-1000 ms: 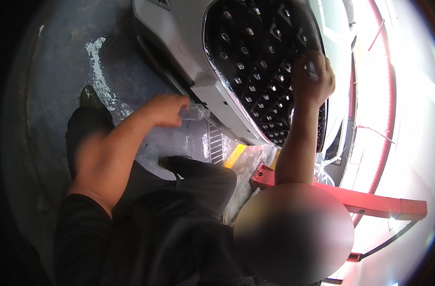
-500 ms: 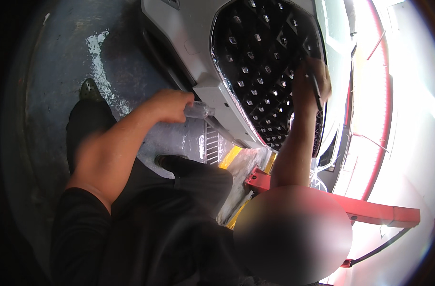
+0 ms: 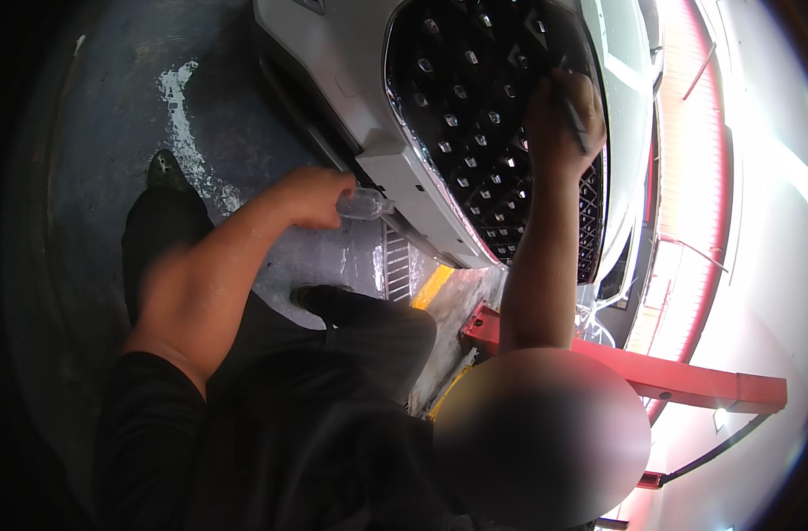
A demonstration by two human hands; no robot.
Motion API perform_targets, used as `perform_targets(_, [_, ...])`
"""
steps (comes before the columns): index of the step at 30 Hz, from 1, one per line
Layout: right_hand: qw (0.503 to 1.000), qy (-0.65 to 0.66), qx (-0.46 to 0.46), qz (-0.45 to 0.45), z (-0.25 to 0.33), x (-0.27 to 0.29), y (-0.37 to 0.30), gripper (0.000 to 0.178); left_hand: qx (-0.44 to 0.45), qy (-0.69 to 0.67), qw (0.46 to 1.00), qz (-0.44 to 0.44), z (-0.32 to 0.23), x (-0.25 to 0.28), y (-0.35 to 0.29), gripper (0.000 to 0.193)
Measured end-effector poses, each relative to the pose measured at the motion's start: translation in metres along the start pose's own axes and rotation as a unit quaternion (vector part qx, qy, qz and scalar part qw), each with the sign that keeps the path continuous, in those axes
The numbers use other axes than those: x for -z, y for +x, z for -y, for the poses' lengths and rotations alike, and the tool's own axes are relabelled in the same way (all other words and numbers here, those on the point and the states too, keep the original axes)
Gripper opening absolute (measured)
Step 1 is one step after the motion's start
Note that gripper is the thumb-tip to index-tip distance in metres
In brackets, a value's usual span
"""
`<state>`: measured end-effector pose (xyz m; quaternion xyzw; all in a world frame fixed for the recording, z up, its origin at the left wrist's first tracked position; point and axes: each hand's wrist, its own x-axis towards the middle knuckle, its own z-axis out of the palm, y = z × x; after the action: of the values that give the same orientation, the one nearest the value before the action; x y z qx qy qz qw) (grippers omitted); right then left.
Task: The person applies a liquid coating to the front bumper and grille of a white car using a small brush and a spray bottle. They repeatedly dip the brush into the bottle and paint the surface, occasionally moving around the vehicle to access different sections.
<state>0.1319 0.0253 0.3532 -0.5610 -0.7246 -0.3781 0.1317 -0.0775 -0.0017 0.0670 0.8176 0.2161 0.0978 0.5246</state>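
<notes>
My left hand (image 3: 320, 196) is closed round a small clear plastic bottle (image 3: 365, 204), held sideways with its neck toward the car's bumper. My right hand (image 3: 565, 124) reaches over the black car grille (image 3: 475, 133), which is dotted with many small silver studs. Its fingers are wrapped round a slim dark-handled tool (image 3: 572, 122) whose handle end sticks out over the hand. The tool's working end is hidden by the hand and lost against the dark grille, so its kind does not show.
The grey front bumper (image 3: 395, 173) of the car stands just beyond my left hand. A red metal beam (image 3: 687, 379) runs to my right. Below lies a grey floor (image 3: 112, 168) with worn white paint, a drain grate (image 3: 398, 265) and a yellow stripe (image 3: 433, 288).
My right hand has moved up and slightly left across the grille, carrying the dark tool. My left hand with the bottle has barely shifted.
</notes>
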Motion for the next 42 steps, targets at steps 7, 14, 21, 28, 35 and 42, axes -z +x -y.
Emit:
perform_targets(7, [0.993, -0.069, -0.059, 0.071, 0.005, 0.018, -0.002, 0.004, 0.013, -0.001, 1.0, 0.008, -0.001, 0.006, 0.003, 0.053])
perform_targets(14, [0.981, -0.056, -0.132, 0.134, 0.011, 0.036, -0.009, 0.011, 0.005, -0.008, 1.0, -0.023, 0.004, 0.007, -0.004, 0.05])
perform_targets(21, [0.99, -0.022, -0.136, 0.007, 0.023, -0.005, -0.015, 0.007, -0.014, -0.021, 1.0, -0.012, 0.001, 0.003, 0.0, 0.049])
perform_targets(28, [0.976, -0.033, -0.211, 0.046, -0.017, 0.034, -0.045, 0.009, 0.03, 0.01, 0.998, -0.049, -0.004, 0.013, -0.005, 0.051])
perform_targets(35, [0.876, 0.274, -0.393, 0.055, 0.034, 0.038, -0.127, 0.022, 0.042, 0.019, 0.984, -0.173, -0.009, 0.016, -0.004, 0.052])
perform_targets(42, [0.552, 0.565, -0.609, 0.07, 0.105, 0.006, -0.209, 0.022, -0.032, 0.147, 0.944, -0.295, -0.007, 0.013, -0.007, 0.054])
